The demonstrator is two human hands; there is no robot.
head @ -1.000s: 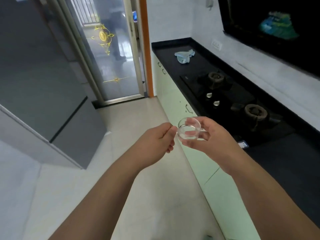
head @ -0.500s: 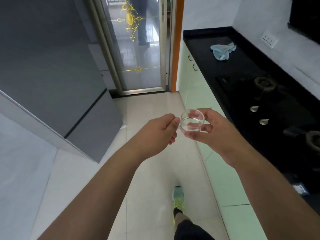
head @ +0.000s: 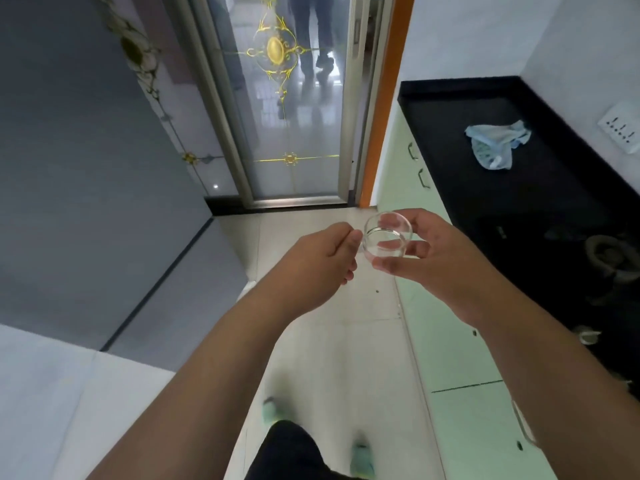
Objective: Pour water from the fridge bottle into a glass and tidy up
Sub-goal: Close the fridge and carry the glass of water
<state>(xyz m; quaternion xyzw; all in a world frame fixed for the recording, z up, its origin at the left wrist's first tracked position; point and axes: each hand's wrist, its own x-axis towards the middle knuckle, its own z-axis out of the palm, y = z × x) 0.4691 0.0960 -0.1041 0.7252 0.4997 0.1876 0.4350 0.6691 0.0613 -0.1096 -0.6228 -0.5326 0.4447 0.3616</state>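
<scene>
Above pale tiles, both hands (bare) grip round clear glass.

Pale blue crumpled cloth lies on the black stone countertop, up and to the right of the fingers, well apart from them. White wall socket plate sits on the wall further right of the cloth. Black gas hob with a round burner occupies the countertop just right of the fingers. Pale green cabinet fronts run below the countertop, under the fingers. Frosted glass sliding door with gold ornament stands beyond the fingertips. Glossy pale tiled floor lies beneath.
</scene>
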